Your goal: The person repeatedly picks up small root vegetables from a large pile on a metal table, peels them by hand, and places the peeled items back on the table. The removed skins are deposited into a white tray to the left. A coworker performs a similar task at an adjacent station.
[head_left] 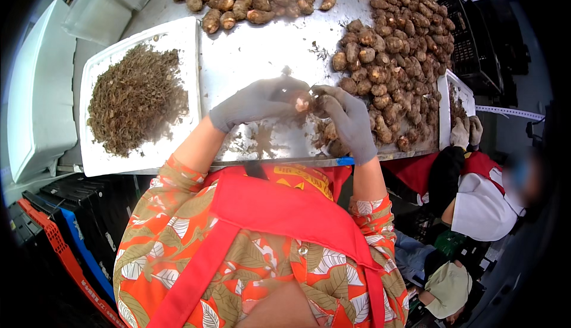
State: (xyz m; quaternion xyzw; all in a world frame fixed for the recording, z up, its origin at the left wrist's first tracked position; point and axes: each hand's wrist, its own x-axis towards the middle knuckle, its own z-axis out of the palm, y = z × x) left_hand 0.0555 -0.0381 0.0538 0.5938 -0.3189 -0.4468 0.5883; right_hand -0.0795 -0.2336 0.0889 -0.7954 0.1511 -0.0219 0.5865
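My left hand, in a grey glove, is closed around a brown taro corm whose pale pinkish cut end faces the right. My right hand, gloved too, has thumb and fingers pinched beside that end on something dark and brown, perhaps root fibres or skin; its exact form is blurred. Both hands are over the near part of a metal table. Close by the right hand lies a large heap of hairy taro corms. Smoother corms form a separate pile at the far side.
A white foam tray at the left holds a mound of brown root fibres. Translucent plastic bins stand behind it. At the right, a co-worker's gloved hands are at another white tray. Dark scraps lie on the table near me.
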